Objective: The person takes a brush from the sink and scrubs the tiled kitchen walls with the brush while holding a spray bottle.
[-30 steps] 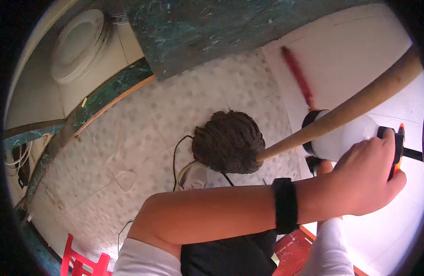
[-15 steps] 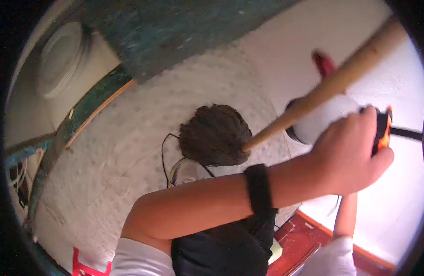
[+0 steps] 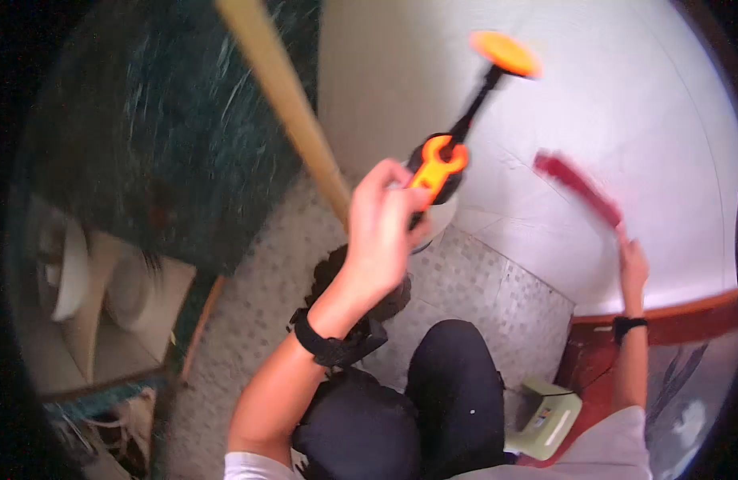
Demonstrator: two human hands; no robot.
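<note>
My left hand (image 3: 385, 224), with a black band at its wrist, grips a sprayer (image 3: 439, 170) by its black and orange top. The sprayer's orange knob (image 3: 505, 54) points up and away, and its white bottle is mostly hidden behind the hand. My right hand (image 3: 634, 268) holds the thin end of a red brush (image 3: 578, 189), which is blurred against the white wall (image 3: 657, 104). Behind my left forearm is a dark mop head (image 3: 325, 272), partly covered. Its wooden handle (image 3: 293, 112) slants up to the left.
A green marble surface (image 3: 169, 136) fills the upper left, with shelves holding white dishes (image 3: 71, 272) below it. The floor (image 3: 465, 280) is speckled tile. At lower right are a pale green box (image 3: 549, 420) and a dark red surface (image 3: 597, 352).
The view has turned to the right. My left hand has brought the sprayer away from the right side, and my right hand now shows with the brush. The mop handle now leans up to the left.
</note>
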